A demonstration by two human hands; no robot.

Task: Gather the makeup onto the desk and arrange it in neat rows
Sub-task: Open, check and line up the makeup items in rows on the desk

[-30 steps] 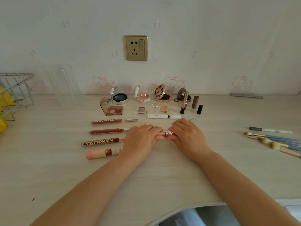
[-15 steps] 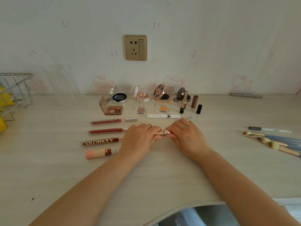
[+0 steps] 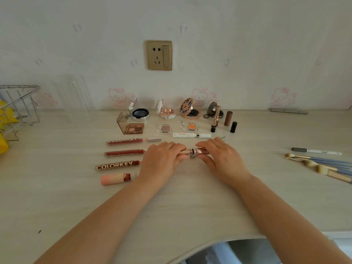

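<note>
Both hands hold one rose-gold lip gloss tube [image 3: 198, 151] flat over the middle of the pale desk [image 3: 57, 187]. My left hand [image 3: 162, 159] grips its pale wand end, my right hand [image 3: 221, 159] its reddish bottle end; a short stretch of wand shows between them. To the left, three red lip glosses [image 3: 122, 153] and a pink tube [image 3: 116, 179] lie in a column. Behind, open compacts [image 3: 140, 113], small eyeshadow pans [image 3: 191, 126], a white tube [image 3: 190, 135] and upright lipsticks [image 3: 216, 119] stand in rows.
Several makeup brushes [image 3: 323, 166] and a white pen [image 3: 316, 151] lie at the right. A wire basket [image 3: 19, 103] with yellow items stands at the far left, a clear acrylic holder [image 3: 72, 92] against the wall. The desk's curved front edge is close to me.
My hands have drawn slightly apart along the lip gloss, so more of the rose-gold collar and the wand shows between them. Everything else lies as before.
</note>
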